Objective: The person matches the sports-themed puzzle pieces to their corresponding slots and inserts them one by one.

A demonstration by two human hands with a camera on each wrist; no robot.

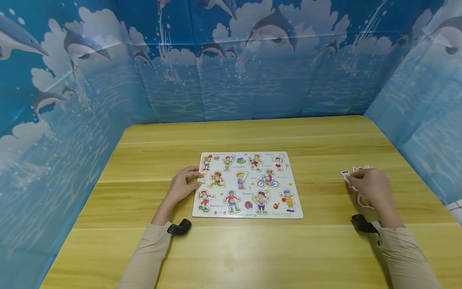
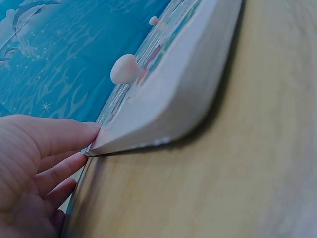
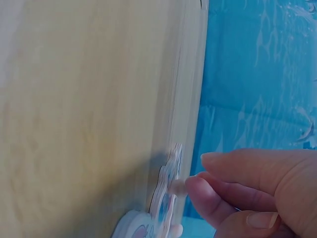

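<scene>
- Resting on the wooden tabletop (image 1: 325, 249), the puzzle board (image 1: 247, 184) lies flat in the middle, its sports figures seated in their slots.
- The left hand (image 1: 183, 182) touches the board's left edge with relaxed, straight fingers; the left wrist view alone shows a fingertip (image 2: 91, 130) against the board's white rim, and a peg knob (image 2: 124, 68) above.
- The right hand (image 1: 371, 185) sits over loose puzzle pieces (image 1: 345, 174) well to the right; only the right wrist view shows its fingers pinching one piece's peg (image 3: 177, 186).

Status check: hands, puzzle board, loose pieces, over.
Left hand steadies puzzle board at its left edge. Right hand pinches a loose piece by its peg. Nothing in the way.
</scene>
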